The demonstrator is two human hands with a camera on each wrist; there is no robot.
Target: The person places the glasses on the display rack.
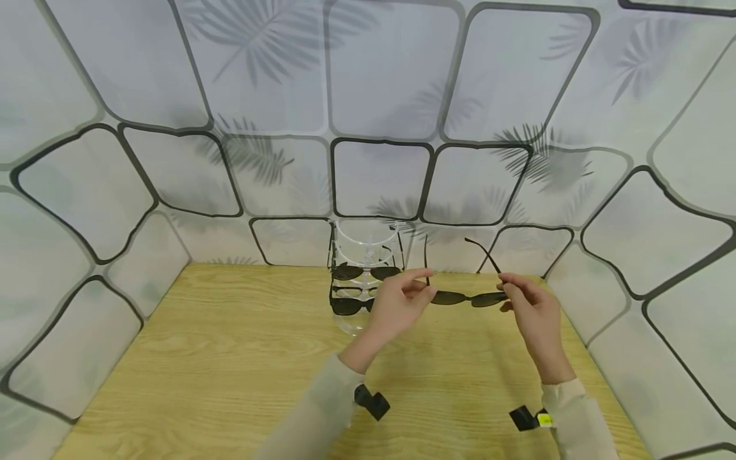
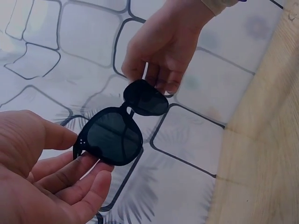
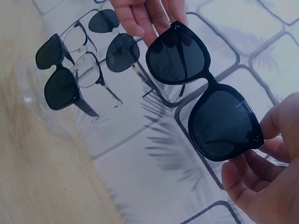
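Both hands hold one pair of black sunglasses (image 1: 487, 299) in the air above the table, to the right of a clear display stand. My left hand (image 1: 400, 300) pinches the frame's left end near the hinge, and my right hand (image 1: 531, 313) pinches the right end. The temples are unfolded and point away from me. In the left wrist view the dark lenses of the sunglasses (image 2: 114, 135) face the camera, with the left thumb and fingers at the near corner. The right wrist view shows small dots on the corners of the sunglasses (image 3: 224, 123).
On the wooden table (image 1: 230, 358) stands the clear stand (image 1: 352, 327), bearing several pairs of glasses. Dark sunglasses (image 3: 60, 84) sit lowest, with clear-lens glasses (image 3: 87, 70) beside them and another dark pair (image 3: 122, 52) higher up. Patterned cloth walls (image 1: 379, 179) enclose the back and sides.
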